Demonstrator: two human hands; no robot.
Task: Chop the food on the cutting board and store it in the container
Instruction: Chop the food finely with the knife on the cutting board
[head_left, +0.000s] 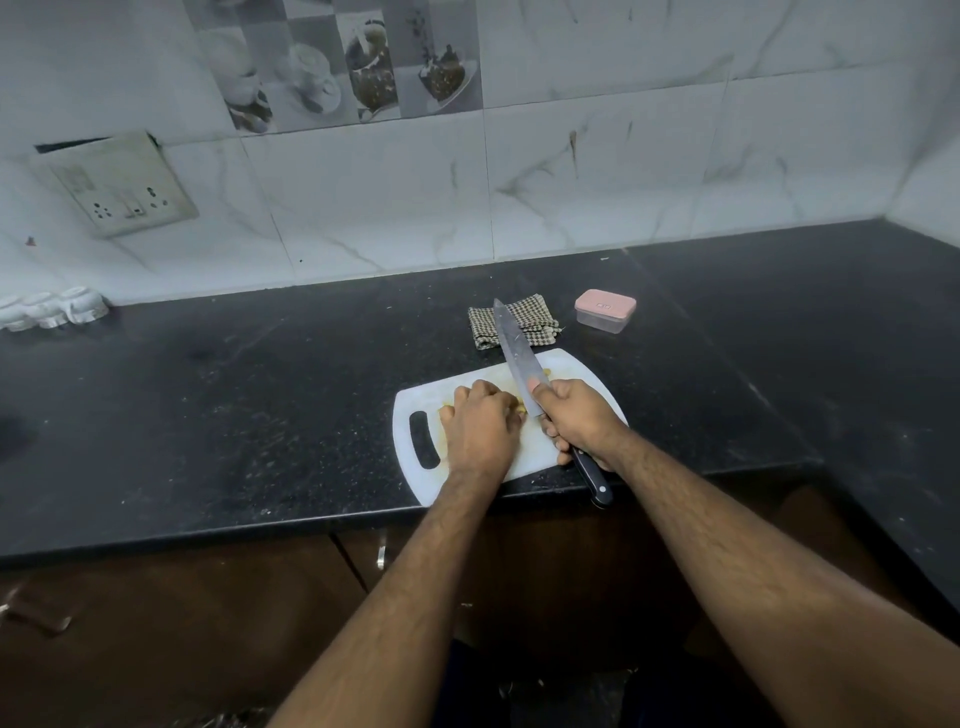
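1. The right hand (574, 421) was wrapped tight around the black riveted handle of a long chef's knife (514, 353), thumb laid along the flat of the steel; the dull, speckled blade ran up and away from the knuckles, its tip over a cloth.
2. The left hand (480, 423) sat just beside it, fingers curled down onto pale yellowish food (519, 408), pinning it. Most of the food lay hidden under that hand, so its shape could not be told.
3. Both hands worked over a white plastic cutting board (415, 410), rounded at the corners, with an oblong handle slot to the left of the left hand and faint yellow smears on its surface.
4. Beyond the right hand stood a small clear container (605, 314), boxy with soft corners, its smooth pink lid closed.
5. Beyond the knuckles, near the board, lay a folded checked cloth (530, 317), woven and frayed.
6. Everything rested on a black, flecked stone counter (260, 395).
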